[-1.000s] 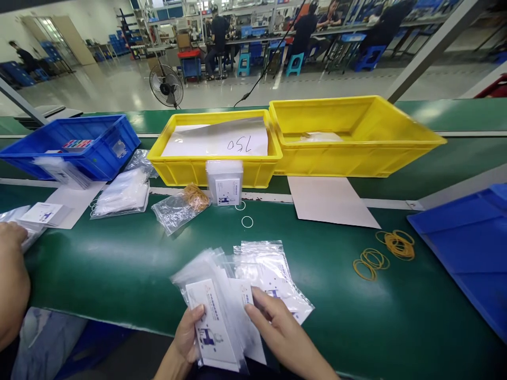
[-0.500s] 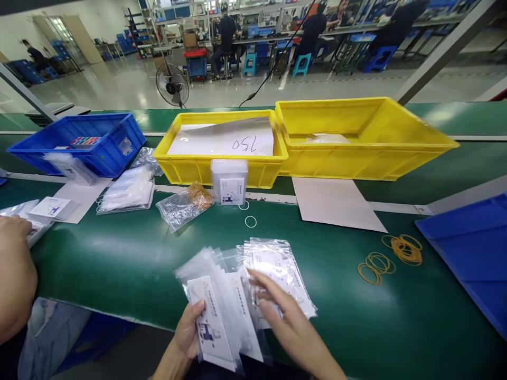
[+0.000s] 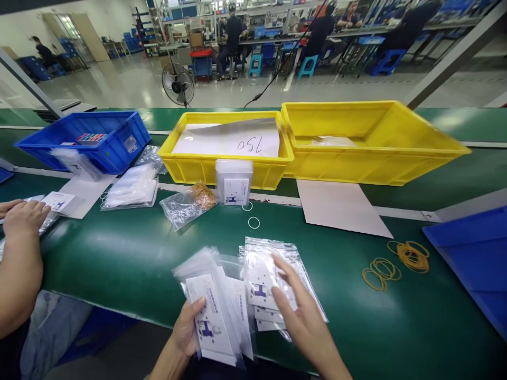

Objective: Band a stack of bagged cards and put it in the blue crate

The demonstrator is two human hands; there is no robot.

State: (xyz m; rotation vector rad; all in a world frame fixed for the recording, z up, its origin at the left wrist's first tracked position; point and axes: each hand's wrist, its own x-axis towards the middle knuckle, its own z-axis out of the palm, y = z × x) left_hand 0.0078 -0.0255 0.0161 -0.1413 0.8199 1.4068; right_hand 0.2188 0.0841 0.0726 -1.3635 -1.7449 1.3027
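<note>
My left hand (image 3: pixel 190 330) grips a fanned bunch of clear plastic bags with printed white cards (image 3: pixel 214 316) inside, thumb pressed on the front one. To its right, a pile of similar bagged cards (image 3: pixel 263 279) lies overlapping on the green table. My right hand (image 3: pixel 299 306) is over this pile, thumb and fingers apart at the right side of the top bag. Whether the fingertips press on that bag cannot be made out. Beyond the pile, two white rings (image 3: pixel 254 222) lie near an upright stack of bagged cards (image 3: pixel 234 183).
Two yellow bins (image 3: pixel 225 171) (image 3: pixel 372 163) and a blue bin (image 3: pixel 119 155) stand along the back. Rubber bands (image 3: pixel 414 257) lie right, by another blue bin (image 3: pixel 475 253). A bag of rubber bands (image 3: pixel 188 205) sits left of centre. A co-worker's hand (image 3: pixel 26 216) is at far left.
My right hand has moved right, from beside the held bunch to over the pile. A bagged card with blue print now shows on top there. The co-worker's hands have shifted.
</note>
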